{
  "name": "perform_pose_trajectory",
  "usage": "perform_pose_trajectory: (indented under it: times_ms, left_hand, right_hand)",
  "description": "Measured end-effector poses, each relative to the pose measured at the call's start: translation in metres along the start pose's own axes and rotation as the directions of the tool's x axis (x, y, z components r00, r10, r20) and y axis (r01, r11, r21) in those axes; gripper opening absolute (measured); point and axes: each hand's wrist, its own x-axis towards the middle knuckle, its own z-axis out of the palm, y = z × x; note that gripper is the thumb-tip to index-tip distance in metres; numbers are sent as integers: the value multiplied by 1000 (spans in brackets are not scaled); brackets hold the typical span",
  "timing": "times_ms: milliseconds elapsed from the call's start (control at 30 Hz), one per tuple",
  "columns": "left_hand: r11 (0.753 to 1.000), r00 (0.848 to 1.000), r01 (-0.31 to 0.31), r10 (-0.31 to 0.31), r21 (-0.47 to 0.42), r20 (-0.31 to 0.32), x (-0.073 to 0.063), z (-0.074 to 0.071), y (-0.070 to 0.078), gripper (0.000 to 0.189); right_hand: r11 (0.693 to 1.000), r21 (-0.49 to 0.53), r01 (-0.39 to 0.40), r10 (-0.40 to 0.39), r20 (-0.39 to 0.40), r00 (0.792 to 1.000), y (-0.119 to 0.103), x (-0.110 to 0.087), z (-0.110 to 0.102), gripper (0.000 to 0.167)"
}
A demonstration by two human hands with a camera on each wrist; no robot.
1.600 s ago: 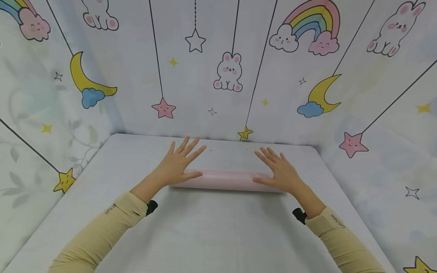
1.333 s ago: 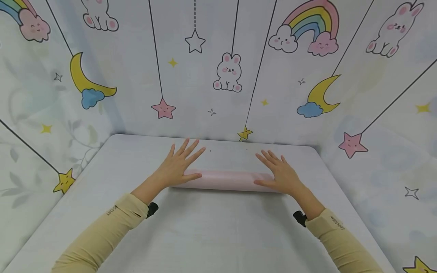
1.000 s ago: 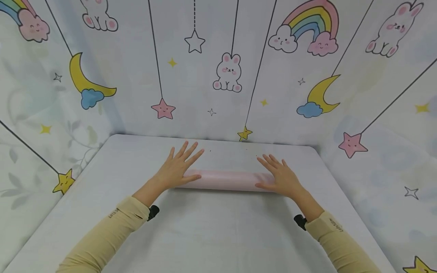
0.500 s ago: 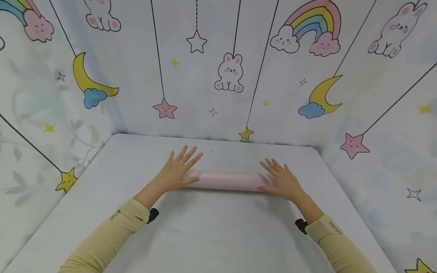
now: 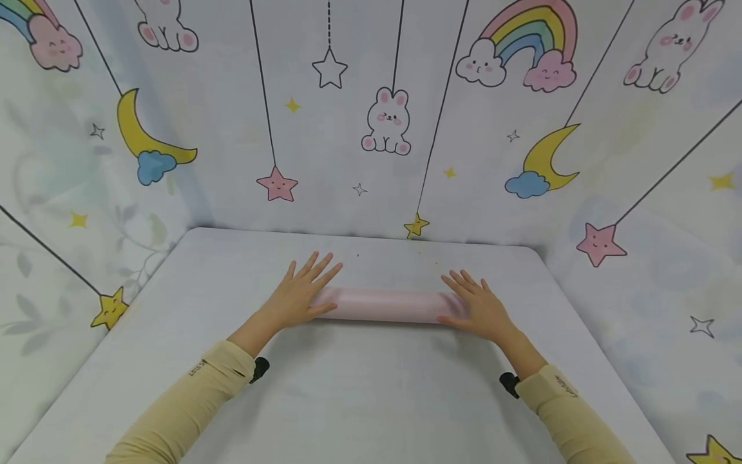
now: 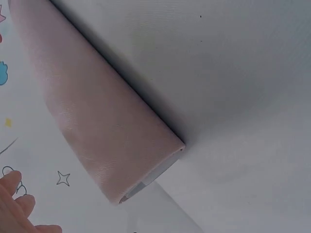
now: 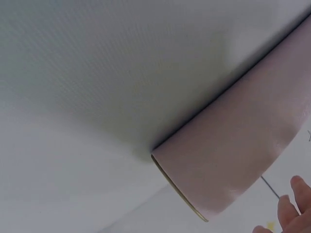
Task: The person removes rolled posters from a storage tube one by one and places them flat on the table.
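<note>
A pale pink roll of smooth, leather-like sheet [image 5: 385,304] lies crosswise on the white table. My left hand [image 5: 294,298] is spread over its left end, thumb pointing inward along the roll. Over the right end, my right hand [image 5: 484,310] is spread the same way. Both hands have straight fingers that reach past the roll's far side. The left wrist view shows the roll's [image 6: 97,102] hollow end, with left fingertips in the lower corner. In the right wrist view the roll [image 7: 238,141] shows a thin edge at its end. How firmly the palms touch it I cannot tell.
The white table [image 5: 371,393] has rounded far corners and a few dark specks beyond the roll. Printed walls [image 5: 232,116] with stars, moons and rabbits stand behind and on both sides. A small black camera is on each wrist, below the beige sleeves [image 5: 191,399].
Both hands have drawn slightly toward me over the roll, with fingers still spread. The roll stays in about the same place, and its ends are now more covered by the hands.
</note>
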Motion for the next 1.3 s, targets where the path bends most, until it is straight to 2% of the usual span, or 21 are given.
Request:
perform_pose_trajectory:
  times_ms: [200, 433, 800, 1033, 1300]
  left_hand:
    - [1000, 1000, -2, 2, -24, 2, -1, 5, -2, 74]
    - [999, 998, 13, -11, -38, 54, -2, 15, -2, 73]
    - [1000, 998, 24, -23, -17, 66, -3, 29, -4, 71]
    - [999, 996, 24, -21, -42, 89, -5, 34, -5, 70]
    - [999, 992, 33, -29, -31, 120, -7, 38, -7, 68]
  right_hand:
    - [1000, 18, 3, -3, -14, 1000, 3, 0, 2, 84]
    - [1000, 14, -6, 6, 30, 1000, 8, -2, 9, 86]
    - [999, 38, -12, 11, 30, 999, 12, -2, 17, 84]
    - [998, 47, -28, 26, 38, 999, 13, -3, 24, 83]
    - [1000, 8, -21, 21, 47, 999, 14, -3, 29, 79]
